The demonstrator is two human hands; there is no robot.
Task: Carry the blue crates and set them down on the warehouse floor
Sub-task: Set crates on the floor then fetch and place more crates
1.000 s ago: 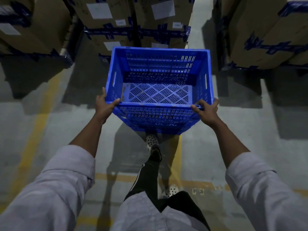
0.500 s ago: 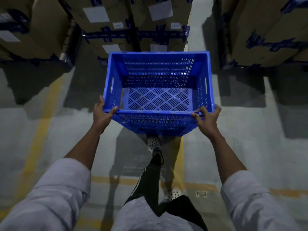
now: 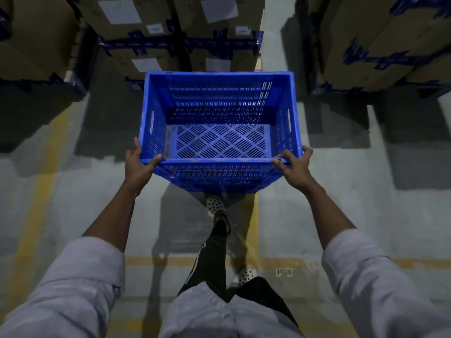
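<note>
The blue crate (image 3: 219, 128) is up in the air in front of the person, held out over the grey floor (image 3: 366, 191). It is not down yet. It is empty, and its walls and bottom are full of little slots, so it is probably light. It looks like hard plastic that will not bend or squash. The plastic is smooth, so it could slip if the hold is loose.

The left hand (image 3: 139, 167) wraps the near left corner, thumb on top of the rim and fingers down the outside. The right hand (image 3: 294, 167) does the same at the near right corner. Both hands are curled tight on the near rim. There is a long hole in each side wall that looks like a handle; holding there might feel steadier.

Under the crate are the person's feet in white dotted shoes (image 3: 213, 203), one in front of the other. The toes are close to where the crate may go, so it should come down in front of them.

Yellow lines (image 3: 41, 191) are painted on the floor. Big brown boxes (image 3: 170, 32) stacked with blue tape stand just past the crate's far edge. More boxes (image 3: 378, 45) stand on the right. The crate should not bump them.
</note>
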